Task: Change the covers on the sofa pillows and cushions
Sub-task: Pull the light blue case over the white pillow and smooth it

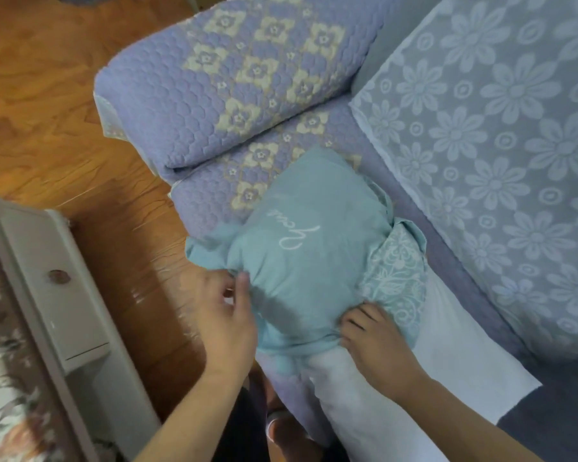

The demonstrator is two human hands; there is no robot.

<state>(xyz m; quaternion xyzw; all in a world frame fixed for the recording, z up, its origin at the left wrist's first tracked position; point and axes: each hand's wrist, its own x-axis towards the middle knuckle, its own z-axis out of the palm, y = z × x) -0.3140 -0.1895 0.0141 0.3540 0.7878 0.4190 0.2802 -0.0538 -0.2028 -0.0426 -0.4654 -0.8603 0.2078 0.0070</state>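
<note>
Teal cover partly on the white pillow, both hands at its open edge.

On the quilted sofa seat (207, 195), the teal pillow cover (314, 261) sheathes the far end of the white pillow insert (364, 388), whose near end lies bare. The right hand (374, 341) pinches the bunched hem with curled fingers; the left hand (224, 315) looks loosely spread beside the cover's left edge, its grasp too blurred to confirm. This appears to be the fitting step. Next, the hem likely needs drawing toward the person, evenly on both sides.
</note>
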